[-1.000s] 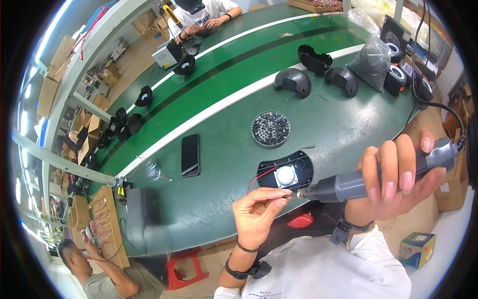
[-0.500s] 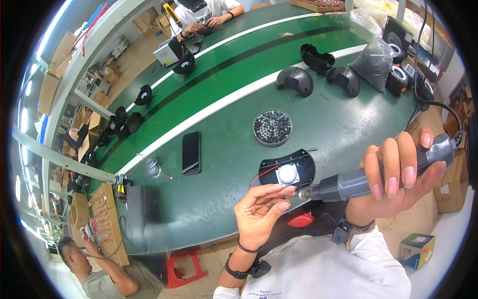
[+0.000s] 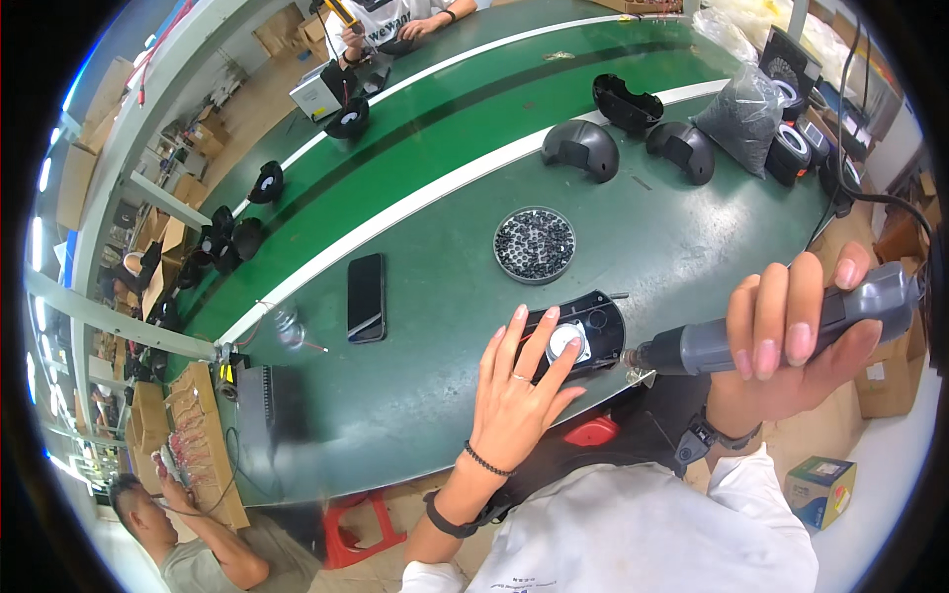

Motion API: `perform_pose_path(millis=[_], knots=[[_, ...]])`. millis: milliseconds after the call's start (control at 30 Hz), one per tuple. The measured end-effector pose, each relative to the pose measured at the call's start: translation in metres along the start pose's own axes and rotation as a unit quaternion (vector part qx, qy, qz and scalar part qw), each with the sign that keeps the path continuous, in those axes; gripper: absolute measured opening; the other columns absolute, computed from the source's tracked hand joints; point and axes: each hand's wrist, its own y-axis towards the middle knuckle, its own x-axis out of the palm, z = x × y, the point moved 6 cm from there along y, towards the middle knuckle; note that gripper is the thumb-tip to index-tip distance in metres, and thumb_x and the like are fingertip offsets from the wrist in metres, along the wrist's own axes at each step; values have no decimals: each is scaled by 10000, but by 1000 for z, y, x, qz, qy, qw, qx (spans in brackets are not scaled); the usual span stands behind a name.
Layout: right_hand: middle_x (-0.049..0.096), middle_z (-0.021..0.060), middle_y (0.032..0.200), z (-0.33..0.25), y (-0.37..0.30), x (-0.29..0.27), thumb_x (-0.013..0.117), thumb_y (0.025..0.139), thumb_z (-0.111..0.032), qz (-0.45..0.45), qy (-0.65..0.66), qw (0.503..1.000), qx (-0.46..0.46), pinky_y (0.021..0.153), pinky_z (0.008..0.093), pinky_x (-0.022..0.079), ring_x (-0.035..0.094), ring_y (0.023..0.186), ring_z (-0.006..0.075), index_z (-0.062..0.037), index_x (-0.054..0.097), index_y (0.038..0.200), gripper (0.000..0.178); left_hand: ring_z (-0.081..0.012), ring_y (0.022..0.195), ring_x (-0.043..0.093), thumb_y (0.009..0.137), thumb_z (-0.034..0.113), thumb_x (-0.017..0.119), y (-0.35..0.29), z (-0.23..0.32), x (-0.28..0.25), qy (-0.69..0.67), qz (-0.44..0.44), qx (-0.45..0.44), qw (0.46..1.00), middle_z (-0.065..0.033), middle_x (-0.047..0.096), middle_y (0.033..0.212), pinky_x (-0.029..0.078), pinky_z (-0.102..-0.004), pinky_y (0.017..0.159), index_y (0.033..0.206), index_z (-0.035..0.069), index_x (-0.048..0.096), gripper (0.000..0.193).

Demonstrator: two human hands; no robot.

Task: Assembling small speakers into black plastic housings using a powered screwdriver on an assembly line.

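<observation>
A long green table (image 3: 425, 415) fills most of the workshop view, a brighter green strip edged in white running along its middle. At the far edge, towards the left, a co-worker in a white shirt (image 3: 381, 22) has both hands over the tabletop; another person (image 3: 213, 544) sits beyond the near left corner, beside a shallow tray of wires (image 3: 205, 435).

Near the table's front edge, right of its centre, lies an open black housing (image 3: 605, 321) with a round white part (image 3: 564, 334) set in it. The left hand (image 3: 516, 403) is open, fingers spread, reaching over the housing's left side, with fingertips at the white part (a ring and a beaded bracelet show on this arm). The right hand (image 3: 791, 326) is wrapped around a grey power screwdriver (image 3: 687, 348), held almost level, its tip by the housing's right end; whether they touch, I cannot tell.

Farther from the front edge sit a round dish of small dark pieces (image 3: 535, 244) and, to its left, a black phone (image 3: 367, 298). Dark curved shells (image 3: 583, 148) and a filled plastic bag (image 3: 741, 119) stand towards the far right corner.
</observation>
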Motion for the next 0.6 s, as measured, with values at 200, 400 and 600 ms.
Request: perform_pose_path(millis=[200, 400, 600], knots=[[601, 62, 787, 16, -5, -4, 585, 1047, -349, -46, -107, 993, 17, 509, 284, 515, 614, 641, 186, -98, 401, 1209, 351, -421, 1461, 358, 740, 268, 853, 5, -8, 17, 27, -40, 35, 998, -114, 466, 1555, 347, -574, 1145, 1230, 206, 710, 515], [604, 59, 779, 32, -10, -13, 600, 1040, -356, -42, -140, 988, 55, 492, 281, 514, 619, 624, 188, -105, 415, 1191, 347, -403, 1405, 413, 719, 274, 860, 12, -17, 16, 29, -45, 50, 997, -99, 478, 1546, 384, -554, 1090, 1192, 225, 718, 496], [615, 54, 780, 39, -8, -19, 616, 1031, -360, -43, -137, 988, 48, 478, 274, 507, 619, 619, 183, -110, 418, 1187, 355, -393, 1355, 455, 745, 266, 850, 15, -17, 16, 51, -70, 44, 995, -95, 482, 1526, 404, -555, 1053, 1322, 222, 647, 614]])
